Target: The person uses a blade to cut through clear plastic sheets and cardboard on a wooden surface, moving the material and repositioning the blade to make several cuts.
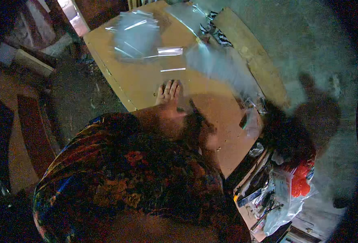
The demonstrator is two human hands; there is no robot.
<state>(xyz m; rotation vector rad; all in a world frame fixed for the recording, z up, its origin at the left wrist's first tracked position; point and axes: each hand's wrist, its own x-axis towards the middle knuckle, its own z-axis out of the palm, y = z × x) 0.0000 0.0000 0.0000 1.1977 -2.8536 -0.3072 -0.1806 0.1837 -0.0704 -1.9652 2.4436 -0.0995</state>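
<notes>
My left hand (169,96) lies palm down on the tan table (223,109), its fingers stretched out and slightly apart. Just beyond its fingertips a thin shiny strip (173,70) crosses the board, probably the edge of a clear plastic bag. Lower and to the right, my right hand (212,141) is blurred and in shadow, so its fingers cannot be read. Between the two hands is a dark shape that may be shadow or an object. Farther back sits a stack of clear plastic bags (136,38), with another shiny-edged bag (170,51) beside it.
More clear plastic bags (219,67) spread along the table's right side. A long tan board (250,52) lies beyond that edge. At lower right, a cluttered surface carries a plastic bag (284,206) and a bright red item (301,180). Wooden pieces (35,62) stand at left.
</notes>
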